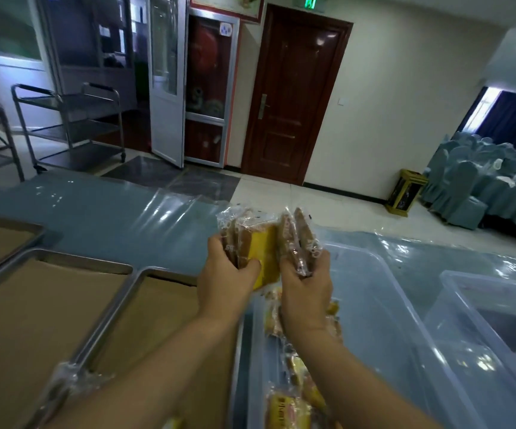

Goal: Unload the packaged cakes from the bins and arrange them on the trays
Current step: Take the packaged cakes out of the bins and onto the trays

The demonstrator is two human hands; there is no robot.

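Fingers [218,247] of L hand [224,281] curl round a stack of packaged cakes [244,239]; R hand [306,289] grips a 2nd stack [298,239] just beside it. Both are over the bin [374,289], w/ loose cakes [290,400] below the wrists. Trays [49,305] lie left; table [95,205] beyond.

A: What lies round the bin [374,305]?
B: Trays [49,320] left of it, a second bin [455,292] right of it, a door [294,97] far behind
A: And in it?
B: Cakes [284,407] at its near end; more cakes [266,246] above its left rim, in the left hand [225,283] and right hand [307,292]
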